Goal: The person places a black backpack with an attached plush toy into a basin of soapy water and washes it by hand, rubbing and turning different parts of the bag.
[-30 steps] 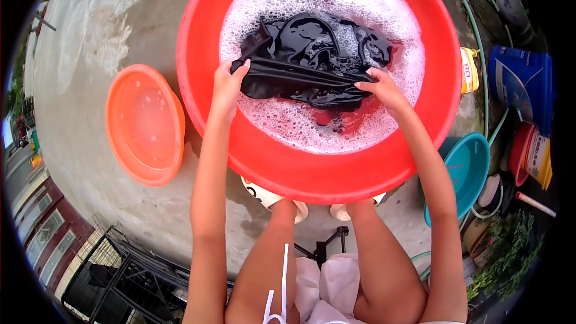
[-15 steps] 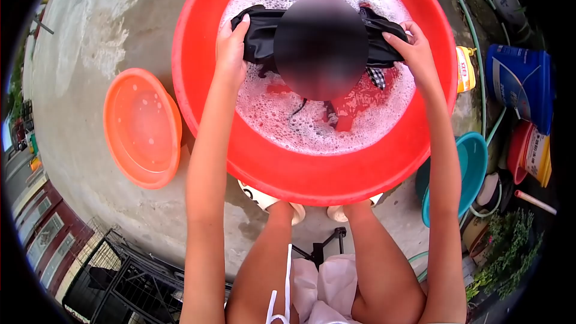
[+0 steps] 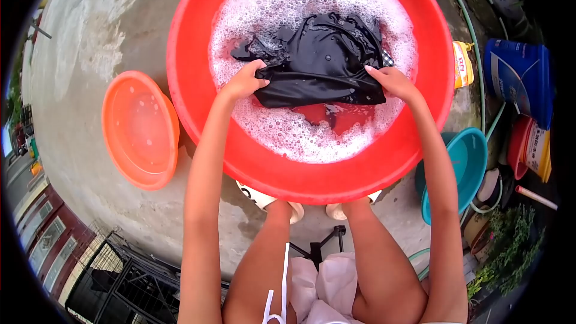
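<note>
A wet black garment (image 3: 330, 51) lies spread over the soapy water (image 3: 300, 144) in a big red basin (image 3: 324, 183). Its near edge is folded into a band, and the far part rests on the foam. My left hand (image 3: 245, 80) grips the left end of this band, thumb on top. On the opposite end my right hand (image 3: 389, 80) is closed, thumb pressed on the cloth. Red cloth (image 3: 345, 119) shows under the water just in front of the black fabric. A bit of checked cloth (image 3: 387, 59) peeks out near my right hand.
An orange basin (image 3: 141, 132) stands on the concrete at left. At right are a teal basin (image 3: 462, 171), a yellow-and-white packet (image 3: 462, 64), a blue bucket (image 3: 519, 81) and a green hose (image 3: 478, 66). A black wire rack (image 3: 129, 282) stands at lower left.
Both hands have come down toward me with the black garment's edge. Its body, held up and stretched before, now lies on the water, and my hands are closer together.
</note>
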`<action>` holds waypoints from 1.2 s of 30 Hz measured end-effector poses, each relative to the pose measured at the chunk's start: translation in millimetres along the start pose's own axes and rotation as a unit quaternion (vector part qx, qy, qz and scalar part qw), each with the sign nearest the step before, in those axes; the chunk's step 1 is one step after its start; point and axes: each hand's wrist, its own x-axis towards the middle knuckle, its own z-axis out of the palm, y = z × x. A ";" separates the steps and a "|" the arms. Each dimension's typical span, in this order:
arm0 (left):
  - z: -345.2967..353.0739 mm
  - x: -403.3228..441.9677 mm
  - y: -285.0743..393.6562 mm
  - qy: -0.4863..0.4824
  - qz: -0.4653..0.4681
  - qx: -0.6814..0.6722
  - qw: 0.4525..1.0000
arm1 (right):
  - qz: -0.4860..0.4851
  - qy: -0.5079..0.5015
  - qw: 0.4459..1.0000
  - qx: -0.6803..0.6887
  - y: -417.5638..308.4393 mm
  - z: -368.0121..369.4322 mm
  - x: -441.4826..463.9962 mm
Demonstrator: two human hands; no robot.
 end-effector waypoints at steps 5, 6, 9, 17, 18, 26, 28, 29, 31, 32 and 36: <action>18.1 -6.7 9.7 -0.015 0.005 0.095 0.995 | -0.132 0.032 0.973 -0.185 9.0 30.2 11.7; 22.2 -9.4 14.8 0.000 0.014 0.112 0.994 | -0.150 0.089 0.951 -0.255 7.5 39.0 8.2; 29.2 -6.5 8.3 0.056 0.044 0.189 0.979 | -0.107 0.142 0.933 -0.314 -15.3 55.2 -6.7; 34.0 -5.3 16.2 0.157 0.091 0.226 0.957 | -0.158 0.368 0.895 -0.194 -15.1 21.3 8.6; 38.0 -4.0 19.7 0.195 0.119 0.205 0.952 | -0.138 0.385 0.902 -0.138 -19.6 17.1 13.7; 23.6 3.0 51.1 0.263 0.029 -0.355 0.896 | -0.192 0.388 0.879 0.199 -48.7 6.6 17.3; 22.8 -2.7 60.1 0.237 0.009 -0.366 0.900 | -0.164 0.334 0.905 0.208 -41.5 9.8 11.0; 26.2 -1.4 60.7 0.235 -0.001 -0.377 0.896 | -0.146 0.305 0.913 0.228 -37.9 12.8 8.1; 32.9 7.4 51.2 0.257 -0.014 -0.366 0.894 | -0.130 0.209 0.942 0.228 -20.3 18.9 7.3; 36.8 14.0 43.3 0.281 -0.017 -0.345 0.896 | -0.138 0.192 0.955 0.177 -21.2 21.3 -6.8; 55.5 25.8 32.7 0.376 -0.044 -0.302 0.875 | -0.177 0.125 0.971 0.104 34.9 43.5 12.3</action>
